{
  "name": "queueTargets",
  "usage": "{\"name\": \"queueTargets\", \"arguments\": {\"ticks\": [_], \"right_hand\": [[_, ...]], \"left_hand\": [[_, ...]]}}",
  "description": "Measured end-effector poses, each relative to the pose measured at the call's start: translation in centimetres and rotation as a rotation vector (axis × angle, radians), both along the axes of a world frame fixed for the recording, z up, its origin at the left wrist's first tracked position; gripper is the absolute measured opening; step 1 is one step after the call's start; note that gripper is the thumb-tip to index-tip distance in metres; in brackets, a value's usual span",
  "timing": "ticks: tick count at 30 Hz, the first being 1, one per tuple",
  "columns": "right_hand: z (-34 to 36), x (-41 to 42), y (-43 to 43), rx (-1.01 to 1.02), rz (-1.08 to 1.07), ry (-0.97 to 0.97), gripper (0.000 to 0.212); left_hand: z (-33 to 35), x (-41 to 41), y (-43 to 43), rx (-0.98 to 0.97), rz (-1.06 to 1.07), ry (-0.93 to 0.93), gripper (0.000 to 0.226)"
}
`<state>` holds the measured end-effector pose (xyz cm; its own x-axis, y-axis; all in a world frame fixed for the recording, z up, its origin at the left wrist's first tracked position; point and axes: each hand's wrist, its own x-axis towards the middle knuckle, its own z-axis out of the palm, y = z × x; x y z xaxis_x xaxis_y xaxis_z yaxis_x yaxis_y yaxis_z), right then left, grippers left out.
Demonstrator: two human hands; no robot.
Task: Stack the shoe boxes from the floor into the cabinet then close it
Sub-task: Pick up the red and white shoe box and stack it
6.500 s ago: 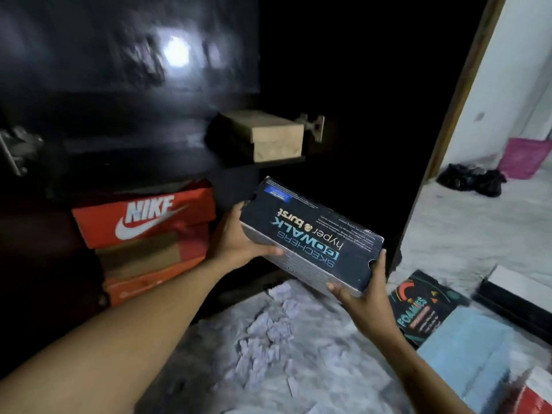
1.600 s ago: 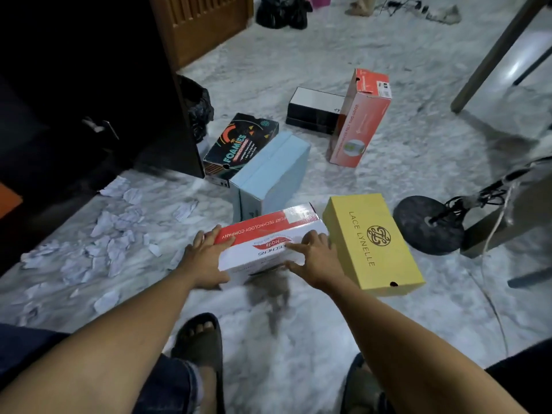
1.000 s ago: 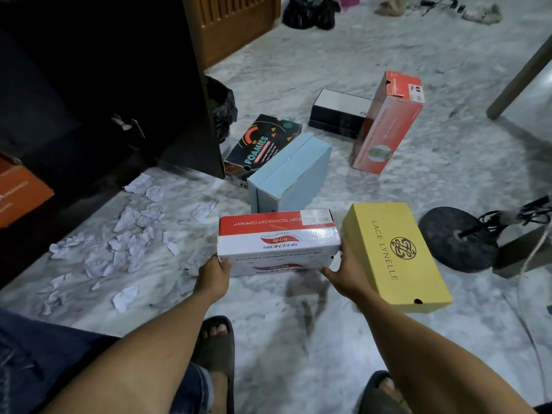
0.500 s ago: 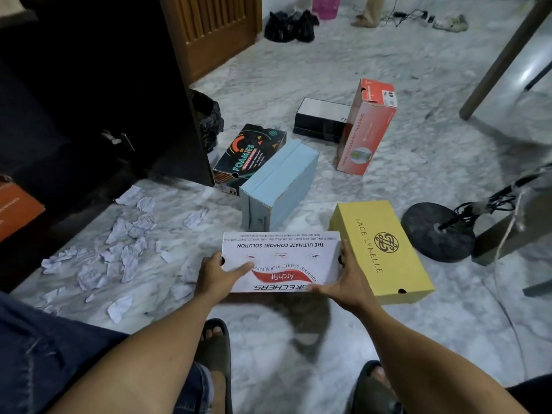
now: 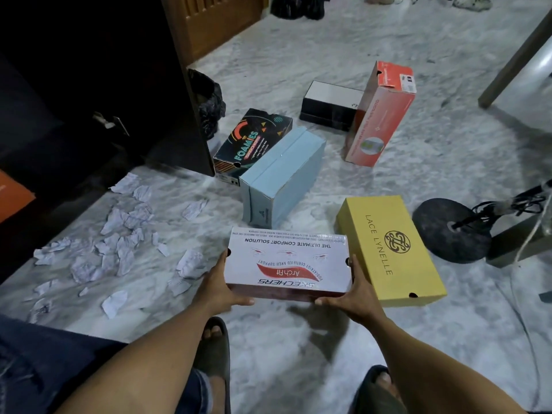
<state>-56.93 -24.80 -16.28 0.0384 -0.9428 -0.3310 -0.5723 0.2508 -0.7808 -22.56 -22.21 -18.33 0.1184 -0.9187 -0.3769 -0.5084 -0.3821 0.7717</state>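
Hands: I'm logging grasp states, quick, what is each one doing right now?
Left hand: closed, gripping the left end of the Skechers Arch Fit box.
Right hand: closed, gripping the right end of the same box.

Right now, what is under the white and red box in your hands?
Below the white and red cardboard shoe box, the left hand and right hand curl fingers under its near edge. Its shadow falls on the grey marble floor. The box's underside itself is hidden.

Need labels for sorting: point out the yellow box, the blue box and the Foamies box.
yellow box [image 5: 385, 252]: head view, lid centre
blue box [image 5: 282, 165]: head view, top face
Foamies box [image 5: 252, 140]: head view, printed lid
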Motion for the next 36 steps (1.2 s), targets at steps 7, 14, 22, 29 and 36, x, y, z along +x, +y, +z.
{"name": "queueTargets", "arguments": {"ticks": [7,14,22,29,36], "right_hand": [[-0.4,0.2,-0.5,0.020,0.016,0.038,0.151],[2.5,2.6,0.7,0.027,0.025,0.036,0.138],[9.3,11.1,1.9,-0.112,0.134,-0.234,0.106],[20.8,18.6,-1.5,-0.380,0.226,-0.275,0.125],[35.0,26.9,-4.9,-0.620,0.375,-0.414,0.122]], "left_hand": [[-0.7,-0.1,-0.4,0.011,0.041,0.021,0.153],[2.8,0.9,1.1,-0.104,0.102,-0.038,0.125],[10.9,9.4,4.7,-0.183,0.226,-0.176,0.141],[25.1,16.3,4.4,-0.416,0.335,-0.288,0.151],[40.7,20.9,5.8,-0.719,0.498,-0.386,0.122]]}}
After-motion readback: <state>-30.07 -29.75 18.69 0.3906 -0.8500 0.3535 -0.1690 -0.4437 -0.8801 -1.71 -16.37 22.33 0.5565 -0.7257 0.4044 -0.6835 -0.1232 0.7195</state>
